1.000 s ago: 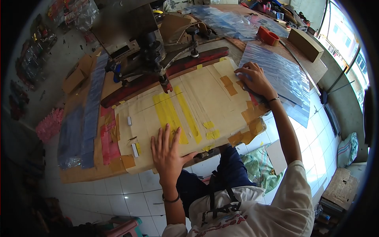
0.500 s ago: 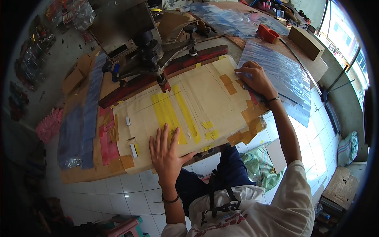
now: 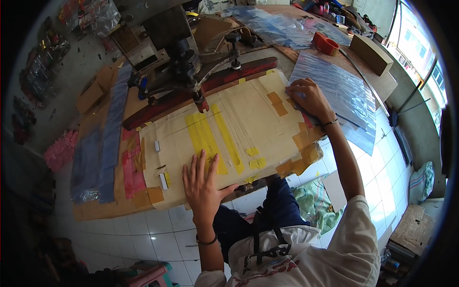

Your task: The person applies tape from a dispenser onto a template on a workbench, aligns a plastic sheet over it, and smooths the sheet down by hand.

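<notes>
My left hand [image 3: 203,182] lies flat with fingers spread on the near edge of a cream work board [image 3: 177,143], beside its yellow tape strips [image 3: 203,136]. At the board's far right corner, my right hand [image 3: 310,98] has its fingers curled together, next to clear bluish plastic sheets [image 3: 337,91]. Whatever those fingers pinch is hidden. A long dark red bar [image 3: 239,71] of a press-like machine [image 3: 184,57] spans the back of the board. The machine's small red-tipped lower part [image 3: 201,102] hangs over the board. Two small white blocks [image 3: 163,181] sit near its left side.
More bluish plastic sheets [image 3: 93,162] lie on the table's left side. An orange tape roll [image 3: 326,44] and a cardboard box [image 3: 371,53] stand at the back right. A green sack [image 3: 313,201] is on the tiled floor, and a stool [image 3: 153,275] stands below left.
A blurred dark part behind the machine at upper left has moved, and a box-like unit shows more clearly there. Both hands stay in nearly the same place.
</notes>
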Demonstrator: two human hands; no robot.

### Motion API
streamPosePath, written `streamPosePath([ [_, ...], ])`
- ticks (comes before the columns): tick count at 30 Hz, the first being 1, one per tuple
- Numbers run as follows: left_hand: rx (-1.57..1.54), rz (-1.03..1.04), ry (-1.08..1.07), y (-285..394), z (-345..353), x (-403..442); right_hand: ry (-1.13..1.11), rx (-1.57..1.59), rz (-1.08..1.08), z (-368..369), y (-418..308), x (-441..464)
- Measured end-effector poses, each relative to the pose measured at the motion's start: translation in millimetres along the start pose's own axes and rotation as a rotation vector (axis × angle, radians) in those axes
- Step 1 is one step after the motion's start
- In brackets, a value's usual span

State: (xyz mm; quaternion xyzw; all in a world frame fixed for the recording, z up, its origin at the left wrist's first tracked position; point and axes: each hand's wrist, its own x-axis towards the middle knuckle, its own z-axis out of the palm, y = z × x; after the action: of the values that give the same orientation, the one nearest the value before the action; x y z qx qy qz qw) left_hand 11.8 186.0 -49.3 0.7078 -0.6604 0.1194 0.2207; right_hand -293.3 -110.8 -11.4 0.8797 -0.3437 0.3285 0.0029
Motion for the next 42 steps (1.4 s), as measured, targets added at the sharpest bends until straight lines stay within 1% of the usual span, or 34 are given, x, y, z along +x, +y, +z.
streamPosePath([
  [1,-0.001,0.001,0.004,0.0,-0.1,0.0,0.01,0.015,-0.004,0.4,0.2,0.6],
  [4,-0.003,0.0,0.015,0.0,0.9,0.6,0.002,0.062,0.087,4.3,4.7,4.1],
  [7,-0.006,0.002,0.006,0.4,-0.2,0.1,-0.064,0.113,0.283,2.9,0.8,11.5],
  [16,-0.003,0.026,0.029,-2.2,1.3,-0.6,-0.073,0.043,0.358,16.8,6.7,10.3],
  [22,-0.012,0.034,0.003,-4.5,2.2,-2.5,-0.096,-0.065,0.245,23.5,4.9,14.7],
  [25,-0.013,0.043,0.01,-5.3,0.7,-2.2,-0.073,-0.001,0.339,14.1,22.9,19.6],
  [27,-0.02,0.047,0.042,-5.8,2.7,-3.2,0.061,0.219,0.497,-1.4,41.5,12.0],
  [28,-0.028,0.042,0.039,-5.9,2.8,-4.7,0.167,0.362,0.543,-9.9,48.4,5.3],
  [29,-0.037,0.038,0.037,-5.8,2.4,-5.2,0.227,0.383,0.527,-17.4,74.5,-4.0],
  [30,-0.046,0.036,0.035,-5.7,2.2,-4.9,0.318,0.39,0.586,-29.1,88.0,-12.2],
  [32,-0.042,0.032,0.029,-6.0,2.8,-5.1,0.459,0.547,0.702,-59.6,113.7,-31.7],
  [33,-0.041,0.036,0.024,-6.0,3.0,-4.9,0.471,0.56,0.717,-75.6,132.7,-44.7],
  [34,-0.051,0.026,0.001,-5.6,1.9,-4.6,0.489,0.527,0.733,-90.8,135.4,-55.2],
  [36,-0.068,0.011,-0.047,-2.5,-5.2,-2.4,0.481,0.566,0.637,-108.9,127.6,-66.3],
  [37,-0.067,0.027,-0.051,0.3,-10.9,-0.5,0.42,0.582,0.607,-112.8,123.1,-72.9],
  [39,-0.123,0.053,-0.116,11.7,-22.8,7.6,0.295,0.622,0.55,-111.4,72.1,-62.3],
  [40,-0.147,0.062,-0.149,19.5,-29.9,13.8,0.186,0.595,0.496,-104.1,74.3,-58.3],
  [42,-0.268,0.258,-0.111,56.9,-45.0,40.2,0.069,0.542,0.459,-79.1,57.8,-44.2],
])
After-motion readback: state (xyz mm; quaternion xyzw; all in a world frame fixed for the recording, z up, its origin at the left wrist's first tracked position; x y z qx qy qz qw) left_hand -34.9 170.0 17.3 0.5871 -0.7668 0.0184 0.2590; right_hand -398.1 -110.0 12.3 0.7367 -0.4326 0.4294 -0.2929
